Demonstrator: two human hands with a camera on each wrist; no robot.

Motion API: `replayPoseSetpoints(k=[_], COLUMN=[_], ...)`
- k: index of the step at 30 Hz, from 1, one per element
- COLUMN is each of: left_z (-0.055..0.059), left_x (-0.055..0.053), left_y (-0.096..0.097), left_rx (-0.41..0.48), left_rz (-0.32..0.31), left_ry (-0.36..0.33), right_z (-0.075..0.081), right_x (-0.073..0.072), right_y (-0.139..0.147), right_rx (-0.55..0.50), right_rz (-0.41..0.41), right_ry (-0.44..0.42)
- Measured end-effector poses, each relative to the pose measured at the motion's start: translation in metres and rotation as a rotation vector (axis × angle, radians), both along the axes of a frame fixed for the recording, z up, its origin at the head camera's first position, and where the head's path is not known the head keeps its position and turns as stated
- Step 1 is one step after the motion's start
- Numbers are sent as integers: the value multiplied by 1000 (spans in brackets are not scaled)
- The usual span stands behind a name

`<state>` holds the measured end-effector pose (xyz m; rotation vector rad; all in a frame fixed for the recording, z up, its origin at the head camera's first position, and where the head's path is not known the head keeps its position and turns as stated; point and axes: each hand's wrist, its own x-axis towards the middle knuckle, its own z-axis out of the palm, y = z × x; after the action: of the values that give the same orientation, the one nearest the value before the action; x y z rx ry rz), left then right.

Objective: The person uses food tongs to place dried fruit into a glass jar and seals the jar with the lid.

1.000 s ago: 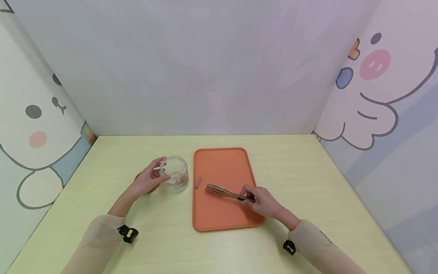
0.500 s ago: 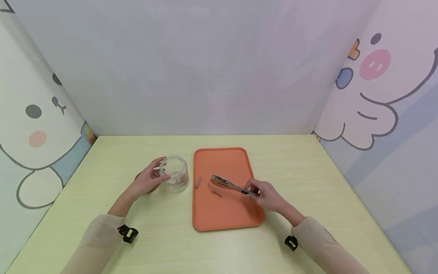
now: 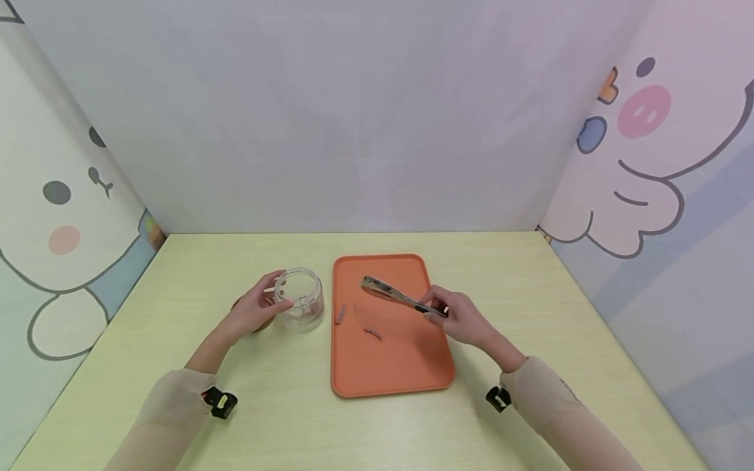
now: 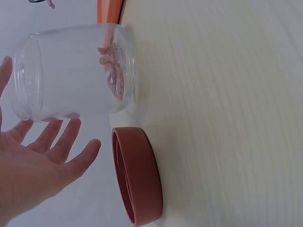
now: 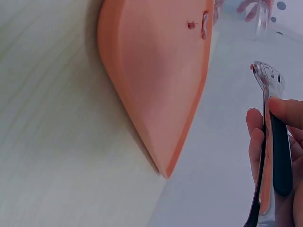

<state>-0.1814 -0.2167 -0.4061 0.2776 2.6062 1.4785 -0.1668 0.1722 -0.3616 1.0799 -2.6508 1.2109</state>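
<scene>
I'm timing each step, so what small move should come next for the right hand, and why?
Probably ease the silvery metal tongs left, over the open, round clear glass jar. A small reddish bit seems caught at their tips, the right hand holds them above the orange rectangular tray, and pinkish pieces lie in the jar.

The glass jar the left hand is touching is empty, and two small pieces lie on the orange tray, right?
Not empty: the left wrist view shows several brownish pieces in the glass jar. The left hand does touch it, and two small pieces lie on the orange tray.
</scene>
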Motion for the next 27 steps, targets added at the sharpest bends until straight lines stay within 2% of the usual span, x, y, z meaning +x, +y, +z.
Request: replayPoseSetpoints(k=[9,22,27], left_z=[0,-1,-1], left_x=[0,0,0], left_y=[0,-1,-1], left_rx=[11,42,42], left_rz=[1,-15,-14], left_ry=[0,4,4], right_z=[-13,2,5], right_x=[-24,-33,-35], right_y=[-3,-24,-35], right_rx=[6,-39,-67], right_rz=[-6,87,134], right_ry=[20,143,160])
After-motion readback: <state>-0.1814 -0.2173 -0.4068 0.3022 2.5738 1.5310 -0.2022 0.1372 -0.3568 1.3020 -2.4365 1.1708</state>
